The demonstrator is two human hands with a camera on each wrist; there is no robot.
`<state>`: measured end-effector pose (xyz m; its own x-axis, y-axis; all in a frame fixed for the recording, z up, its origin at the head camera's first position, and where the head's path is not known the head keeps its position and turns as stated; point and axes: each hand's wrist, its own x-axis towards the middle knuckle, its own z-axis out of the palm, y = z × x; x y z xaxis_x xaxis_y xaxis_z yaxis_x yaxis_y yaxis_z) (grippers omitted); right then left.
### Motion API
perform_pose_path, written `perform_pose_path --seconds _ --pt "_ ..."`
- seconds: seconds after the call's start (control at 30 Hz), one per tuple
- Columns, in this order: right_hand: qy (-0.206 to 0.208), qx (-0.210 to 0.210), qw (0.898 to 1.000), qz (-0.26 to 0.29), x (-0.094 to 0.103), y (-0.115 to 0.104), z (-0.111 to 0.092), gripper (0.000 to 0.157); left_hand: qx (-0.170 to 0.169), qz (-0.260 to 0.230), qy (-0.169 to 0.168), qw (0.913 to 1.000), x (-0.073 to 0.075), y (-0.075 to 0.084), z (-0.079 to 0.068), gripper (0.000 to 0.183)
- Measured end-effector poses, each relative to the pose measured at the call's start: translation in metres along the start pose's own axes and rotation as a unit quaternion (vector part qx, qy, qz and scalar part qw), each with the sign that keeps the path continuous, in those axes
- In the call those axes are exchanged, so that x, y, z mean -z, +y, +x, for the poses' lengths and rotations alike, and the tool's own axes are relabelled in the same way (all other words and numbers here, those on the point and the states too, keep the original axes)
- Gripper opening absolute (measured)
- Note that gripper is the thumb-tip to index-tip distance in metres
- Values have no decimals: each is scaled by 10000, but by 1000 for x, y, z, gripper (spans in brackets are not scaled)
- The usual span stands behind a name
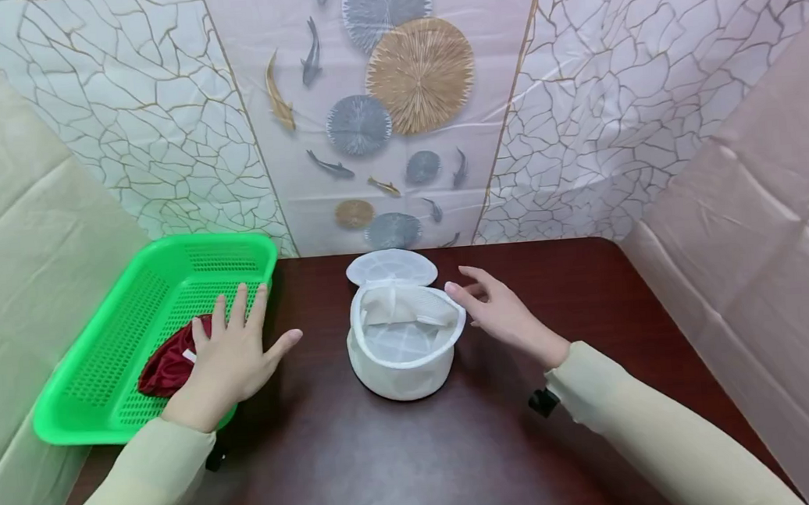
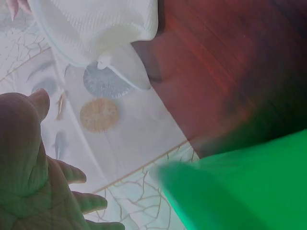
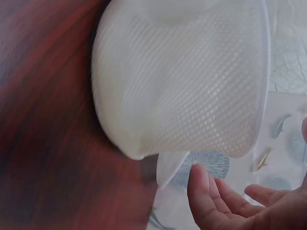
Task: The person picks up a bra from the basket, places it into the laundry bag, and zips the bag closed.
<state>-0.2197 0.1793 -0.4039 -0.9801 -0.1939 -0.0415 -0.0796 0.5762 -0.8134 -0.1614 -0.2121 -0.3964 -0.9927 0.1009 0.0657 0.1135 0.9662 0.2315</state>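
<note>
A round white mesh laundry bag (image 1: 402,376) stands upright in the middle of the table, its lid (image 1: 391,267) folded back behind it and its mouth open. Some white mesh shows inside the bag. At its right side is my right hand (image 1: 511,319), fingers loosely bent and holding nothing; the thumb tip appears at the rim, though I cannot tell if it touches. My left hand (image 1: 232,362), fingers spread and holding nothing, hovers over the near right part of a green plastic basket (image 1: 84,361). Partly hidden under that hand, a dark red satin garment (image 1: 162,371) with a white tag lies in the basket.
The dark brown wooden table (image 1: 406,471) ends at a patterned backdrop (image 1: 429,196) behind the bag. Pale cloth walls (image 1: 750,259) rise on both sides. The basket fills the table's left side and leans close to the left wall.
</note>
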Motion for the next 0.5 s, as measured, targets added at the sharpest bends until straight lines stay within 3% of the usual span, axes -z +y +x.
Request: perform_pose_path --seconds 0.13,0.27,0.5 --pt "-233 -372 9934 1061 1 -1 2 77 32 -69 -16 10000 4 -5 2 97" --pt "-423 -806 9805 1739 0 0 3 79 115 -118 -78 9998 11 -13 4 97" --pt "-450 -1123 9667 2256 -7 4 3 79 252 -130 -140 9995 25 -30 8 96"
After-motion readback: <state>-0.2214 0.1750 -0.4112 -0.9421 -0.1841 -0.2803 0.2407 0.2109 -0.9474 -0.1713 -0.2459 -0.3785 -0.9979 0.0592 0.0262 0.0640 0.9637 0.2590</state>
